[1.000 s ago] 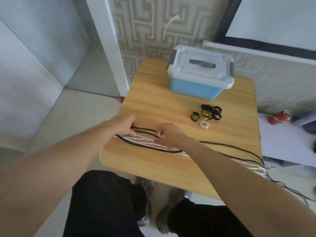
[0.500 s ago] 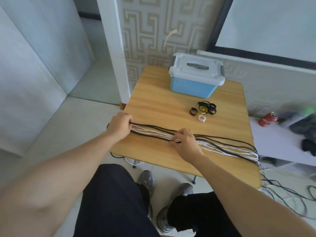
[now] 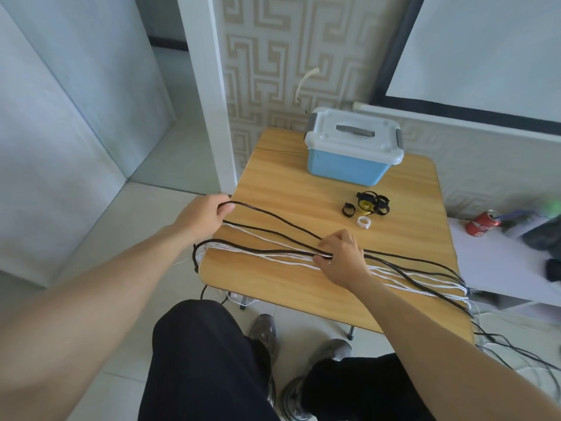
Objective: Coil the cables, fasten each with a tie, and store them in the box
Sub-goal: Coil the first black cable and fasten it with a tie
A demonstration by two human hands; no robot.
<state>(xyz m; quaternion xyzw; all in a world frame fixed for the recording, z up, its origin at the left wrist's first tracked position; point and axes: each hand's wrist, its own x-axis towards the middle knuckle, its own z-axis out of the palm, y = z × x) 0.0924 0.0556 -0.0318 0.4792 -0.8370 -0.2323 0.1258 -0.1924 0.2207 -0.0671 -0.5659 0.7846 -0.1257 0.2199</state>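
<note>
Long black cables (image 3: 270,215) and white cables (image 3: 261,250) lie stretched across the wooden table (image 3: 303,183), hanging off its left and right edges. My left hand (image 3: 203,215) pinches a loop of black cable just past the table's left edge. My right hand (image 3: 341,258) presses and grips the bundle of black cable near the table's middle. A blue box with a closed white lid (image 3: 352,147) stands at the back. Black ties (image 3: 372,202), one with yellow, and a white tie (image 3: 363,221) lie in front of the box.
A white pillar (image 3: 209,95) and patterned wall stand behind the table. A red can (image 3: 482,223) and dark items lie on a low white surface at right. Cable ends (image 3: 516,350) trail on the floor at right. My legs and shoes are below.
My left hand has drawn a black loop up and outward to the left, spreading it from the bundle. My right hand stayed on the cables at the table's middle.
</note>
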